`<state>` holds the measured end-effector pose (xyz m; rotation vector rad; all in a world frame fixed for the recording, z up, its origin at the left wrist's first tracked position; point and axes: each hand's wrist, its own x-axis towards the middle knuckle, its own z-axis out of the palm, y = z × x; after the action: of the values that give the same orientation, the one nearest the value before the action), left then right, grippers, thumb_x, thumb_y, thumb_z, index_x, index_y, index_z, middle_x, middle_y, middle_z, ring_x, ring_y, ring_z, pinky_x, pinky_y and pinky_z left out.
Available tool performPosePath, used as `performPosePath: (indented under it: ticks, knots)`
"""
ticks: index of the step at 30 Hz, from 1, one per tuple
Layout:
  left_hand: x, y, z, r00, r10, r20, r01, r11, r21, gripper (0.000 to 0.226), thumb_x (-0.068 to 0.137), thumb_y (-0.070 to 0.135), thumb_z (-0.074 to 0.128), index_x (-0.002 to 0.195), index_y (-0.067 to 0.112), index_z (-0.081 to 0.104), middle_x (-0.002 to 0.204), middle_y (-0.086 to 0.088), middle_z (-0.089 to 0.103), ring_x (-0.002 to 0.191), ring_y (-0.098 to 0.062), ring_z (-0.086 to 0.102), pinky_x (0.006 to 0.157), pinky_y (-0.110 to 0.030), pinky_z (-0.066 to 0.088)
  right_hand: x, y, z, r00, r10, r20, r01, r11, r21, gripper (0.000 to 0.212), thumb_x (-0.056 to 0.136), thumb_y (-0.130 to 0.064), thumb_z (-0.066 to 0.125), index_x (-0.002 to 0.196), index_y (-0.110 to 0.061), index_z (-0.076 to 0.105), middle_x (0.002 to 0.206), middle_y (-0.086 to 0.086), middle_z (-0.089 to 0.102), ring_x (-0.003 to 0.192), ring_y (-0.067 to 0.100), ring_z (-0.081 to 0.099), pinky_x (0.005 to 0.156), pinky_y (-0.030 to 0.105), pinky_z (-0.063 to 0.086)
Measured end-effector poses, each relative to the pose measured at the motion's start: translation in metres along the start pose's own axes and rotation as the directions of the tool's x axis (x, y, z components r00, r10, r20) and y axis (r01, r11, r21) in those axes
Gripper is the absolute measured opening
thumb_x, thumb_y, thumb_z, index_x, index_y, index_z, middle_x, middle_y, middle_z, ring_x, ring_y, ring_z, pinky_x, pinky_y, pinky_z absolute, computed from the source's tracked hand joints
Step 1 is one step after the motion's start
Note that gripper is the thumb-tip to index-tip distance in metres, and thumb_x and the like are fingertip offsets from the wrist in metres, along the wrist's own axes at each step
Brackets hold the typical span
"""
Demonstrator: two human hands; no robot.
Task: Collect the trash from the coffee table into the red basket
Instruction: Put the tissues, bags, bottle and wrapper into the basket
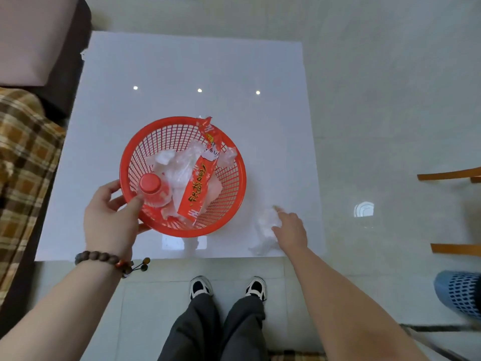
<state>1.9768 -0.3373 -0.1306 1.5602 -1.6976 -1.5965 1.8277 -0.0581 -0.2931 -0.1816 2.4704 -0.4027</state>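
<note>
**Head view: one last tissue by the basket**

The head view looks down on a white counter (182, 74). The red basket (235, 188) sits near its front edge. Inside it lie a bottle (153, 190) with a red cap, a long red wrapper (199, 183) and some crumpled clear plastic (182, 165).

The left hand (112, 220) holds the basket's near rim — thumb inside, fingers curled under the outside. Its grip is closed on the rim, and the thumb touches the bottle.

The right hand (290, 229) reaches down to a crumpled white tissue (265, 230), which lies on the counter just to the right of the basket, near the front edge. The fingers are spread and bent over the tissue and seem to touch its top. The grip is part open and has not closed on anything yet.

The tissue looks very light and soft. It should squash easily and will not break. It could slide on the shiny counter, so a pinch from above on the thick middle lump seems best — not on a thin corner, which might tear or let the rest hang down. The basket is just beside it, so the carry is short. It looks like the last piece of trash on the counter.
</note>
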Motion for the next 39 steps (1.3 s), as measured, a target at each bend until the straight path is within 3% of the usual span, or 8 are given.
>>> performPosePath:
  ticks: [3, 5, 10, 13, 20, 30, 35, 39]
  knots:
    - [-0.009, -0.005, 0.005, 1.000, -0.002, -0.010, 0.002, 1.000, -0.002, 0.037, 0.086, 0.010, 0.067, 0.120, 0.023, 0.057, 0.110, -0.011, 0.071, 0.072, -0.020, 0.074, 0.052, -0.034, 0.060, -0.004, 0.001, -0.002, 0.998, 0.000, -0.064, 0.008, 0.992, 0.127, 0.022, 0.085, 0.002, 0.049, 0.090, -0.010, 0.067, 0.081, 0.013, 0.063, 0.082, 0.030, 0.059, 0.063, 0.030, 0.037]
    - [-0.016, -0.002, 0.007, 1.000, -0.010, -0.013, 0.010, 1.000, -0.006, 0.034, 0.088, 0.010, 0.066, 0.118, 0.023, 0.057, 0.111, -0.012, 0.070, 0.078, -0.023, 0.073, 0.053, -0.035, 0.060, -0.016, -0.004, -0.015, 0.995, -0.005, -0.096, 0.023, 0.982, 0.187, 0.022, 0.085, 0.001, 0.051, 0.064, -0.004, 0.054, 0.065, 0.017, 0.055, 0.069, 0.025, 0.051, 0.057, 0.030, 0.028]
    - [-0.034, 0.017, 0.004, 1.000, -0.016, 0.019, 0.016, 1.000, -0.004, 0.032, 0.087, 0.008, 0.064, 0.112, 0.027, 0.056, 0.114, -0.014, 0.069, 0.087, -0.031, 0.072, 0.062, -0.045, 0.061, -0.076, -0.044, -0.088, 0.943, -0.141, -0.301, 0.235, 0.923, 0.305, 0.021, 0.089, -0.014, 0.059, 0.069, -0.007, 0.058, 0.059, 0.005, 0.052, 0.060, 0.019, 0.047, 0.053, 0.014, 0.034]
    - [-0.043, 0.031, -0.001, 0.999, -0.017, 0.035, 0.018, 1.000, -0.019, 0.033, 0.088, 0.010, 0.064, 0.115, 0.027, 0.056, 0.116, -0.014, 0.068, 0.092, -0.033, 0.070, 0.065, -0.048, 0.062, -0.121, -0.080, -0.139, 0.872, -0.184, -0.452, 0.369, 0.855, 0.364, 0.008, 0.083, -0.008, 0.066, 0.088, -0.014, 0.070, 0.081, -0.010, 0.063, 0.075, 0.007, 0.056, 0.066, -0.001, 0.037]
    - [-0.059, 0.058, -0.008, 0.997, 0.012, 0.073, -0.006, 0.996, -0.084, 0.032, 0.087, 0.006, 0.063, 0.111, 0.027, 0.057, 0.113, -0.014, 0.069, 0.093, -0.034, 0.070, 0.062, -0.045, 0.061, -0.172, -0.156, -0.197, 0.717, -0.306, -0.627, 0.607, 0.716, 0.345, 0.015, 0.081, -0.006, 0.067, 0.094, -0.014, 0.070, 0.085, -0.014, 0.064, 0.083, -0.004, 0.053, 0.073, -0.003, 0.035]
    - [-0.071, 0.073, -0.014, 0.989, 0.052, 0.140, -0.032, 0.990, -0.136, 0.030, 0.088, 0.007, 0.064, 0.112, 0.024, 0.058, 0.108, -0.013, 0.071, 0.088, -0.032, 0.072, 0.060, -0.049, 0.062, -0.154, -0.188, -0.157, 0.866, -0.483, -0.129, 0.489, 0.872, 0.011, 0.044, 0.088, -0.017, 0.060, 0.131, -0.012, 0.053, 0.131, 0.012, 0.057, 0.120, 0.029, 0.052, 0.098, 0.035, 0.042]
    - [-0.070, 0.074, -0.017, 0.986, 0.044, 0.163, -0.020, 0.989, -0.145, 0.032, 0.088, 0.011, 0.067, 0.116, 0.023, 0.058, 0.107, -0.012, 0.072, 0.084, -0.030, 0.073, 0.059, -0.047, 0.062, -0.160, -0.178, -0.175, 0.782, -0.514, -0.352, 0.564, 0.824, 0.048, 0.049, 0.083, -0.034, 0.067, 0.128, -0.021, 0.054, 0.137, 0.005, 0.047, 0.130, 0.025, 0.039, 0.104, 0.038, 0.039]
    - [-0.066, 0.076, -0.022, 0.977, 0.058, 0.206, -0.023, 0.986, -0.165, 0.028, 0.087, 0.010, 0.068, 0.108, 0.026, 0.061, 0.099, -0.008, 0.074, 0.075, -0.026, 0.075, 0.053, -0.040, 0.060, -0.155, -0.156, -0.194, 0.828, -0.268, -0.492, 0.453, 0.837, 0.308, 0.069, 0.078, -0.042, 0.072, 0.137, -0.021, 0.042, 0.145, 0.008, 0.036, 0.134, 0.023, 0.035, 0.106, 0.033, 0.032]
